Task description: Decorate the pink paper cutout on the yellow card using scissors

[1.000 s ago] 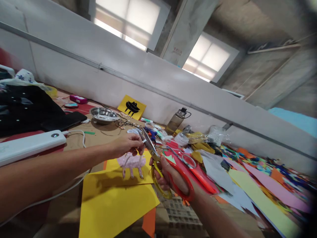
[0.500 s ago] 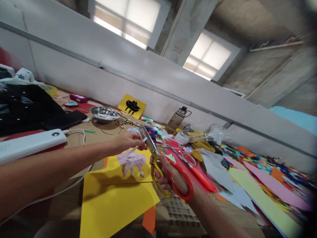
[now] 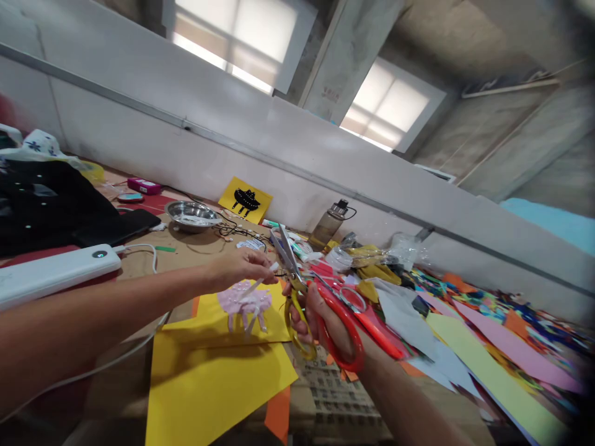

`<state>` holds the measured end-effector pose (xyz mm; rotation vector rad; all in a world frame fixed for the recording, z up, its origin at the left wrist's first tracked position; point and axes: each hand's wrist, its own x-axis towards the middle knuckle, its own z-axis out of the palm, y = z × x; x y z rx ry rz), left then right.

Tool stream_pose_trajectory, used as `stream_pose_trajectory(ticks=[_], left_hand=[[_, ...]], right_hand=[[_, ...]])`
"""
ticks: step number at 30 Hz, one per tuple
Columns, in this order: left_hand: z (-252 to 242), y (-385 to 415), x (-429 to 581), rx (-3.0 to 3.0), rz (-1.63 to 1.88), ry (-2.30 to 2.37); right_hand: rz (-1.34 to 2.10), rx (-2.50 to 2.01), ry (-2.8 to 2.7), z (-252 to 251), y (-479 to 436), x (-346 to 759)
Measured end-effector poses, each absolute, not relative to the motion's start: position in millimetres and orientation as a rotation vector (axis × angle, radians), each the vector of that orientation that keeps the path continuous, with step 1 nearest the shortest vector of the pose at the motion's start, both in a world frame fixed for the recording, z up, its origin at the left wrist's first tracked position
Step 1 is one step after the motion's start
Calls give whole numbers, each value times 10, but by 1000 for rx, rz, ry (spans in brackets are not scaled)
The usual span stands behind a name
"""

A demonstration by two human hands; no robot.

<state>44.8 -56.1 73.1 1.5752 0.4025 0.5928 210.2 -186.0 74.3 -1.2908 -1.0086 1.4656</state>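
My right hand (image 3: 318, 310) is wrapped round a pair of scissors (image 3: 292, 272) with one yellow and one red handle. Its blades point up and away, slightly parted. Just left of the blades, my left hand (image 3: 251, 265) pinches a thin white strip (image 3: 256, 286), whose lower part hangs down. Beneath that strip lies a pink cut-out (image 3: 242, 301) with legs and small shiny dots, on yellow paper (image 3: 218, 390). The strip's upper end sticks out past my fingertips, apart from the blades.
A steel bowl (image 3: 191, 217) with white pieces and a yellow card (image 3: 245, 199) with a black figure stand behind. A bottle (image 3: 329, 224) is near the wall. Red-handled scissors (image 3: 372, 325) and paper sheets (image 3: 483, 365) lie right. A white power bank (image 3: 60, 272) is left.
The scissors have moved slightly right and away from the strip, their blades turned more upright and closer together. My left hand still pinches the strip.
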Motion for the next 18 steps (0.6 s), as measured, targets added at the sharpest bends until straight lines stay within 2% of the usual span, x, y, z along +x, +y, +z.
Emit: stream_pose_trajectory(ticks=[4,11,18], left_hand=[[817,-485,354,1414,658,404],[1100,-327,107,1251,855,362],[1174,-389,123,1276,942,303]], right_hand=[[1322,-1434,-1092,794,-1924,2278],[453,-2117,-1737,704,-1947,2779],[279,-2203,-1927,438,-1873,3029]])
